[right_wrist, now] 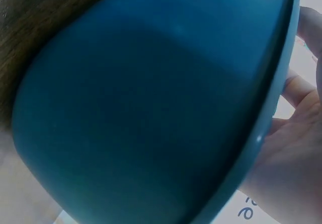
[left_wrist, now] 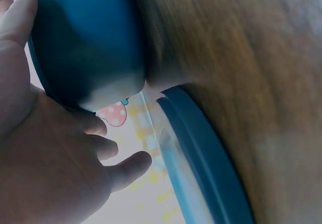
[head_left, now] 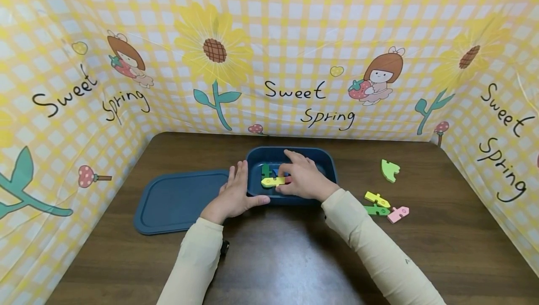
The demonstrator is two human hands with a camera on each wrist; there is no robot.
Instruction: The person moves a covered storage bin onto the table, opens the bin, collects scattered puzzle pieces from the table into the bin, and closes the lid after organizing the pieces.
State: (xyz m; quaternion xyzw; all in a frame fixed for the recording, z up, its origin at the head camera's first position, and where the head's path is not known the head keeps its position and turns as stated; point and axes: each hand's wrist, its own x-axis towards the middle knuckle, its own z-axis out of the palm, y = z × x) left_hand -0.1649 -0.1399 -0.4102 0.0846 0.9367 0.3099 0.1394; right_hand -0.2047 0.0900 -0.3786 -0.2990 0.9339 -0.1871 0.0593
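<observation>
A dark blue box (head_left: 292,200) stands on the table, with its inside partly hidden by the right hand. My left hand (head_left: 229,198) rests against the box's left front corner, fingers straight along the side and thumb at the front rim. Inside the box, my right hand (head_left: 306,177) pinches a yellow pointed puzzle piece (head_left: 271,182) between thumb and finger. Next to that piece show a green piece (head_left: 265,171) and a bit of red (head_left: 288,180). In the right wrist view the box wall (right_wrist: 131,113) covers most of the fingers.
The blue lid (head_left: 181,202) lies flat left of the box. To the right lie a light green piece (head_left: 390,170), a yellow piece (head_left: 377,199), a green piece (head_left: 377,210) and a pink piece (head_left: 398,214). Patterned cloth (head_left: 269,52) walls the table's back and sides.
</observation>
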